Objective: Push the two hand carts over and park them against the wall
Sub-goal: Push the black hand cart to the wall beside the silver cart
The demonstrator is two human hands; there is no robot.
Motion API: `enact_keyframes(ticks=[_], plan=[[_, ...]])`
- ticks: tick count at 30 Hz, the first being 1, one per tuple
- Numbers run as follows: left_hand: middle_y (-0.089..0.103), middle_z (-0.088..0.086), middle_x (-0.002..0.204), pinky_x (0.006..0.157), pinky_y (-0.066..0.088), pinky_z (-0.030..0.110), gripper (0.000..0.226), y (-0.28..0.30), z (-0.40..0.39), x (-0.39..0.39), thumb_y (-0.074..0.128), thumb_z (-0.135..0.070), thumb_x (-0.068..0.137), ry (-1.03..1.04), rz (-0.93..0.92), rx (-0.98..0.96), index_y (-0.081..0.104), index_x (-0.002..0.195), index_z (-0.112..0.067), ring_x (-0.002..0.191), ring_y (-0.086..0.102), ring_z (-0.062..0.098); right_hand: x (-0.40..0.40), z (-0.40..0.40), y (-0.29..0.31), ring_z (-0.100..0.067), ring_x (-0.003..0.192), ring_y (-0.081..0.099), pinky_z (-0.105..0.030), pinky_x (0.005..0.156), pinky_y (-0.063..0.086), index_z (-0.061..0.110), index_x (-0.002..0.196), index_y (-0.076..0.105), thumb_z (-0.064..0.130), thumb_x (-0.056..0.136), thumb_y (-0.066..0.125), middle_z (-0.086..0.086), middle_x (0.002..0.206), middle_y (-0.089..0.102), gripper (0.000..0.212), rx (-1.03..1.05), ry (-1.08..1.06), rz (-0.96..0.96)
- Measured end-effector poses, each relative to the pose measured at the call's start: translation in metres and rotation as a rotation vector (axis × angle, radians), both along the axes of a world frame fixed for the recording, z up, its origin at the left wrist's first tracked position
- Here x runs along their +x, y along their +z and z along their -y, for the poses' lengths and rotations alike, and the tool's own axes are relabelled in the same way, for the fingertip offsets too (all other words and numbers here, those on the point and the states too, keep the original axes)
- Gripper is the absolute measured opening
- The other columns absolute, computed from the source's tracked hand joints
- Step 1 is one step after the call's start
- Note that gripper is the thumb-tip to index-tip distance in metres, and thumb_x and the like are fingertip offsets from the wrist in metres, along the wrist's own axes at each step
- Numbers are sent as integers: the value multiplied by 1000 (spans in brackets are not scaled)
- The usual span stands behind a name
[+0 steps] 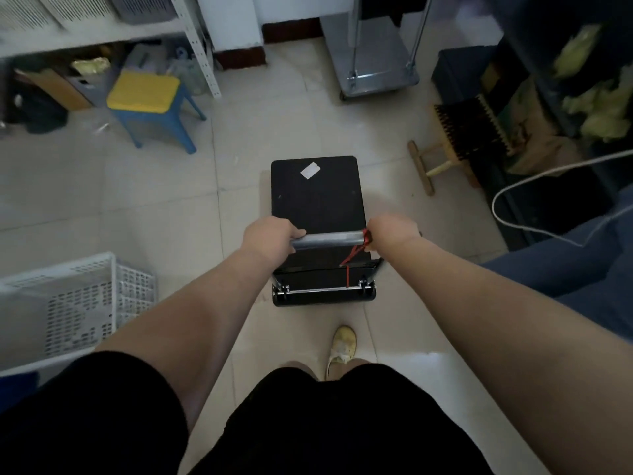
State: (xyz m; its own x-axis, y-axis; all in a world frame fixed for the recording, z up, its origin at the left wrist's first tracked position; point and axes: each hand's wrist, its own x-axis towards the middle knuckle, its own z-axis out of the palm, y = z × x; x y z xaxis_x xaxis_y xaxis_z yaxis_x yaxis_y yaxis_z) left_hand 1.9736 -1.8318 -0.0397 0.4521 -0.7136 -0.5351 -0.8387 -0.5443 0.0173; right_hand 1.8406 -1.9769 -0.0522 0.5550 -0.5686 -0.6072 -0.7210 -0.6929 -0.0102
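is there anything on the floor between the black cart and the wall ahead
Nothing lies directly ahead: bare tile runs from the black cart toward the wall. The silver cart is parked ahead-right, the blue stool ahead-left, the brush right. Both hands grip the handle.

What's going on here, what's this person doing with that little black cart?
A person grips the metal handle of a black hand cart with both hands, left hand and right hand, on a tiled floor. A silver cart stands ahead by the wall. A blue stool stands to the left.
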Motion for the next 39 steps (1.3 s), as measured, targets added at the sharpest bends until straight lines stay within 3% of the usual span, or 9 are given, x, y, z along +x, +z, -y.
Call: enact_keyframes(ticks=[3, 8, 11, 13, 16, 23, 30, 35, 39], plan=[[60, 6, 128, 91, 46, 33, 45, -1, 41, 34, 51, -26, 95, 18, 24, -20, 46, 138, -39, 118, 57, 28, 38, 46, -2, -26, 78, 50, -30, 71, 41, 8, 107, 65, 17, 88, 63, -10, 95, 62, 21, -6, 22, 3], [61, 7, 127, 90, 46, 33, 44, -1, 104, 99, 52, -28, 95, 38, 38, -43, 45, 138, -39, 117, 58, 28, 112, 113, -6, -27, 74, 53, -31, 76, 49, 13, 83, 61, 15, 83, 65, -2, 69, 52, 5, -69, 11, 10], [61, 7, 127, 90, 47, 33, 44, -1, 144, 147, 51, -29, 96, 32, 38, -36, 44, 138, -40, 116, 58, 28, 160, 156, -7, -28, 75, 53, -37, 84, 52, 12, 65, 52, 18, 81, 67, -1, 63, 45, 23, -52, -1, -9], [60, 6, 127, 90, 46, 33, 45, -1, 170, 179, 52, -30, 95, 32, 27, -45, 45, 138, -41, 118, 57, 27, 190, 182, -6, -28, 76, 52, -39, 86, 52, 11, 69, 53, 19, 82, 65, -1, 63, 44, 19, -52, 0, -5], [61, 6, 127, 91, 46, 34, 44, -1, 205, 226, 52, -28, 95, 32, 17, -53, 45, 137, -41, 117, 57, 28, 234, 216, 1, -26, 75, 51, -29, 71, 43, 15, 82, 53, 20, 87, 63, 0, 62, 41, 13, -54, 57, -1], [61, 8, 125, 90, 47, 34, 44, 0, 282, 333, 51, -26, 95, -30, 51, -27, 47, 137, -38, 116, 58, 29, 340, 288, -2, -24, 70, 52, -28, 66, 40, 13, 81, 54, 18, 87, 63, 0, 62, 43, 12, -39, 35, 6], [61, 8, 125, 90, 46, 33, 44, 2, 361, 430, 52, -28, 95, -19, 59, -18, 47, 137, -38, 116, 58, 29, 434, 369, -7, -27, 75, 52, -29, 67, 40, 15, 83, 55, 13, 84, 64, -1, 66, 47, 10, -78, 39, 36], [60, 9, 127, 92, 44, 32, 45, 1, 422, 485, 49, -28, 96, 7, 41, -2, 43, 140, -36, 117, 58, 29, 494, 427, -10, -29, 77, 52, -41, 88, 50, 17, 78, 55, 15, 79, 65, 0, 63, 43, 11, -62, -14, 8], [62, 8, 122, 88, 46, 32, 45, -5, 468, 533, 50, -28, 96, -23, 71, -8, 43, 139, -38, 112, 60, 28, 539, 474, -4, -29, 83, 60, -30, 74, 46, 12, 96, 67, 13, 84, 62, -4, 80, 61, 13, -78, 42, 23]])
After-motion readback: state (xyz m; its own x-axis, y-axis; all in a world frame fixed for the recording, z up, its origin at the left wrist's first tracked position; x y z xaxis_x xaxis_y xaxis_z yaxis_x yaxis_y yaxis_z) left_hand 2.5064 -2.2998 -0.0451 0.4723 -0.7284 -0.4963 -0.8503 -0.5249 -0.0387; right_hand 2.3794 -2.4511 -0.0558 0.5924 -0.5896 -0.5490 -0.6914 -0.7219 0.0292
